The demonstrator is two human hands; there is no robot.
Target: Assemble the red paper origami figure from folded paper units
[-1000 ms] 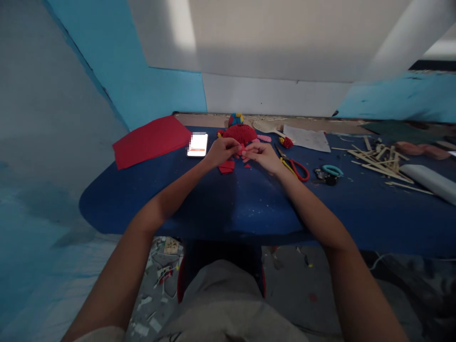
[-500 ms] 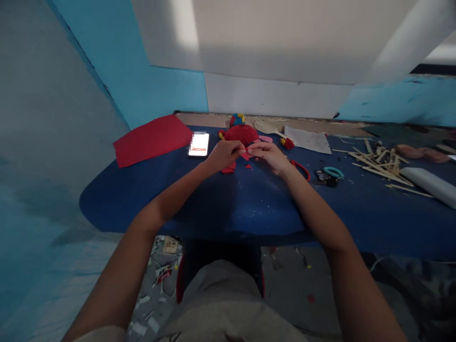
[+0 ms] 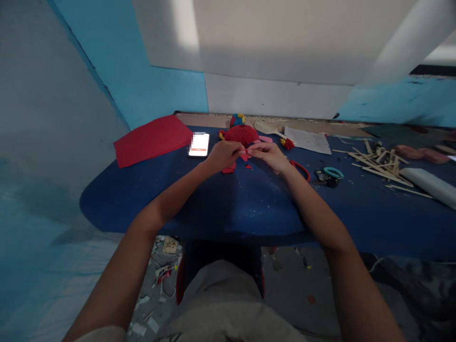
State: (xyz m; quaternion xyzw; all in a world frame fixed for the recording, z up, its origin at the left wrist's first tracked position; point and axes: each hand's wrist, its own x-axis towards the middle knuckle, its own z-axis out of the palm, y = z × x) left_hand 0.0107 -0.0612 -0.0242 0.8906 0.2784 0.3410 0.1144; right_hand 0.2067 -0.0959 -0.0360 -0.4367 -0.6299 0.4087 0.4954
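Over the blue table [image 3: 199, 204], my two hands meet fingertip to fingertip on a small red piece of paper or cloth [image 3: 245, 156]. My left hand [image 3: 223, 156] pinches its left side. The fingers of my right hand [image 3: 270, 156] are closed on the right side, and they cover part of it. Just beyond them sits a red knitted-looking round item [image 3: 242, 134] with a blue and yellow bundle [image 3: 237, 119] behind it. A folded red strip [image 3: 229, 168] and a tiny red scrap [image 3: 248, 166] lie below the hands. Red loop handles [image 3: 302, 170], probably scissors, show beside my right wrist.
To the left are a lit phone [image 3: 198, 145] and a large red sheet [image 3: 153, 141]. Rightward lie keys with a teal coil [image 3: 333, 172], a white paper [image 3: 308, 140], a pile of thin wooden sticks [image 3: 386, 165] and a white roll [image 3: 429, 185]. The wall stands close behind.
Almost nothing differs. Both hands keep their pinch on the red piece, with only a very slight shift of the fingers.
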